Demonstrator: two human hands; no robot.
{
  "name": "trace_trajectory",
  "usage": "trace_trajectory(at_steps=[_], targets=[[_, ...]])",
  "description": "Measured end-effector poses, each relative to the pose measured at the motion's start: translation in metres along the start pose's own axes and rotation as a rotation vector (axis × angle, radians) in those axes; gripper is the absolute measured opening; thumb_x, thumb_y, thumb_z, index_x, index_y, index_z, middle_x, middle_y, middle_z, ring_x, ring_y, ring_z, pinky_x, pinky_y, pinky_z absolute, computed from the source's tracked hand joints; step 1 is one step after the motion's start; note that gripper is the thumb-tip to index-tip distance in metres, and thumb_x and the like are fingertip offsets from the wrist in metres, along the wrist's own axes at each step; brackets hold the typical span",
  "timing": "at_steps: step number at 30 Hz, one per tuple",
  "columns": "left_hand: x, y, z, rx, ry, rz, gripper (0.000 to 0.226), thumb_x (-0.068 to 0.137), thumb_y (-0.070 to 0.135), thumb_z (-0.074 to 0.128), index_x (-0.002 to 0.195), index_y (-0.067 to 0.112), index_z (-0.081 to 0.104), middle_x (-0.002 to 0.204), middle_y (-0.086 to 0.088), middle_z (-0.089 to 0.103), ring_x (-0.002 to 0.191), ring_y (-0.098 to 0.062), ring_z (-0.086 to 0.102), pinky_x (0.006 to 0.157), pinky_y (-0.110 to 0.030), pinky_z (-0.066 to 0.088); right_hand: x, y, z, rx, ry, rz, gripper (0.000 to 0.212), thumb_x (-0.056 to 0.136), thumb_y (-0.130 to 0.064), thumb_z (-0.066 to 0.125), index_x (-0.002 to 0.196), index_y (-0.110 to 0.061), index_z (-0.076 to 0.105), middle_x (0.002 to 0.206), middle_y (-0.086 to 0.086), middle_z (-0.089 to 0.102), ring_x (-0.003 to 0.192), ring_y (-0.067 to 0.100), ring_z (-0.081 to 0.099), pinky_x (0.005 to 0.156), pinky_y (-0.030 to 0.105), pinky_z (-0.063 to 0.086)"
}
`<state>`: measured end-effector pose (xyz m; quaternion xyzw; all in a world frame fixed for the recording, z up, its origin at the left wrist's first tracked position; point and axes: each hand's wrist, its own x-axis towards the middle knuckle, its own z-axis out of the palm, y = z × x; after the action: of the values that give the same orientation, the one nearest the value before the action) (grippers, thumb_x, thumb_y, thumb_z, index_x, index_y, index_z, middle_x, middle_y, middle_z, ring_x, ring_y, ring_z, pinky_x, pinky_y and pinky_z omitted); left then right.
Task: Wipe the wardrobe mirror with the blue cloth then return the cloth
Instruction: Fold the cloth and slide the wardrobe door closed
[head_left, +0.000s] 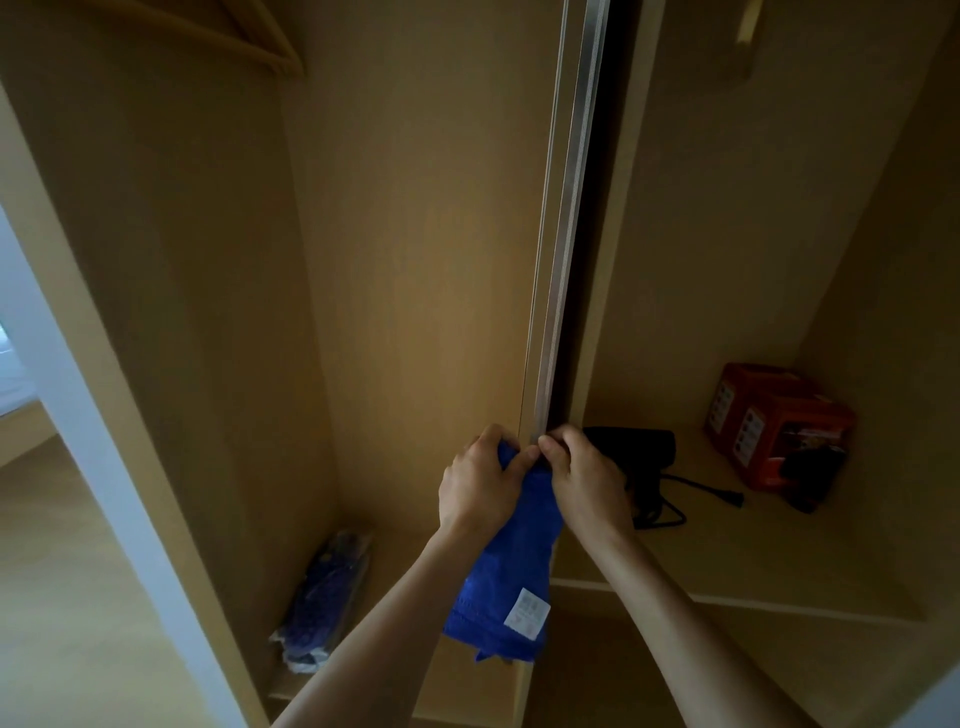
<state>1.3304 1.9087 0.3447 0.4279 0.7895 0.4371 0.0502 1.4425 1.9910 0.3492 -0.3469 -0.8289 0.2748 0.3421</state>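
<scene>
A blue cloth (511, 571) with a white label hangs down in front of the open wardrobe, held by its top edge. My left hand (480, 480) grips the top on the left and my right hand (584, 475) pinches it on the right. Both hands meet at the foot of a metal-edged sliding door (563, 218), seen edge-on. The mirror face does not show from this angle.
Left compartment: a plastic-wrapped blue bundle (324, 597) lies on the floor and a wooden hanger (249, 36) hangs above. On the right shelf (753, 566) lie a black hairdryer (644, 447) with its cord and two red boxes (774, 426). A white door frame (78, 395) runs down the left.
</scene>
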Motion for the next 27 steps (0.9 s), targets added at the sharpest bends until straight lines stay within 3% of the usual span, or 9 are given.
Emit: trace_trajectory(at_steps=[7,13,20,25,27], targets=[[0.010,0.004,0.003,0.038,0.011,-0.041,0.032,0.098,0.060,0.053,0.104,0.028,0.057,0.099,0.003,0.066,0.086,-0.018,0.063,0.075,-0.034,0.051,0.015,0.000,-0.005,-0.100,-0.049,0.027,0.028,0.104,-0.047,0.038,0.095,-0.030,0.058,0.083,-0.010,0.060,0.078,0.011,0.060,0.058,0.027,0.043],[0.017,0.010,0.005,0.056,0.026,-0.082,0.034,0.098,0.059,0.053,0.106,0.026,0.058,0.100,0.001,0.066,0.089,-0.022,0.063,0.078,-0.038,0.053,0.028,0.002,-0.004,-0.192,-0.056,0.064,0.036,0.103,-0.052,0.037,0.086,-0.028,0.058,0.072,-0.011,0.056,0.062,0.001,0.052,0.046,0.020,0.029],[0.020,0.010,0.009,0.061,0.041,-0.097,0.033,0.098,0.059,0.051,0.106,0.028,0.058,0.101,0.001,0.065,0.088,-0.020,0.062,0.078,-0.037,0.054,0.039,0.008,-0.001,-0.280,-0.068,0.052,0.048,0.103,-0.053,0.034,0.090,-0.019,0.065,0.066,-0.011,0.049,0.059,0.008,0.048,0.044,0.023,0.026],[0.014,0.012,0.014,0.036,0.094,-0.124,0.034,0.098,0.059,0.053,0.105,0.027,0.060,0.100,0.001,0.067,0.088,-0.021,0.063,0.077,-0.038,0.053,0.037,0.010,-0.007,-0.179,-0.160,0.047,0.040,0.103,-0.053,0.036,0.078,-0.027,0.053,0.070,-0.008,0.055,0.061,0.007,0.052,0.046,0.024,0.030],[0.007,0.010,0.018,0.001,0.108,-0.136,0.033,0.098,0.058,0.054,0.105,0.027,0.061,0.099,0.002,0.068,0.088,-0.020,0.064,0.080,-0.041,0.056,0.030,0.016,-0.012,-0.090,-0.225,0.031,0.038,0.103,-0.050,0.040,0.074,-0.030,0.052,0.070,-0.008,0.056,0.060,0.004,0.054,0.044,0.017,0.031]])
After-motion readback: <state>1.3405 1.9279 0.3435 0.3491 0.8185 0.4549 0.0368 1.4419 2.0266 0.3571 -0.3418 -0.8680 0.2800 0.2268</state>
